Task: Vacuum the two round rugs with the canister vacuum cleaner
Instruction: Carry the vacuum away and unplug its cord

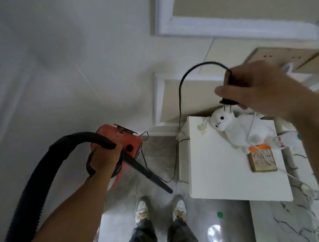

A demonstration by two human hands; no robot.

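Right fingers [228, 91] are curled round the black plug [229, 101], thumb across its body and the two metal prongs pointing down and free below the right hand [262, 92]. We judge this grip leaves the prongs clear for insertion. The cord [180, 93] arcs up out of the plug's back, drops to the left, and trails slack along the floor toward the canister vacuum cleaner [126, 140]. Left fingers [111, 152] are wrapped tight round the end of the black hose [45, 176]. The left hand [104, 158] sits right against the orange canister body, and the tapered nozzle [149, 175] juts out near-right past the knuckles. We cannot tell whether the canister hangs from this hand or rests on the floor. Holding hose and nozzle together looks meant to keep them from dragging. Neither round rug is in view, so vacuuming has not begun, and the step in hand looks like powering up. Far right, above the right hand, a beige wall panel [282, 56] shows socket holes, the likely target. Below the plug stands a white side table [214, 164] carrying a white plush toy [236, 126] and a small book [262, 160]. The plug hovers just above the toy's head. Risk: the cord's loop could catch on the table corner when the hand lifts.
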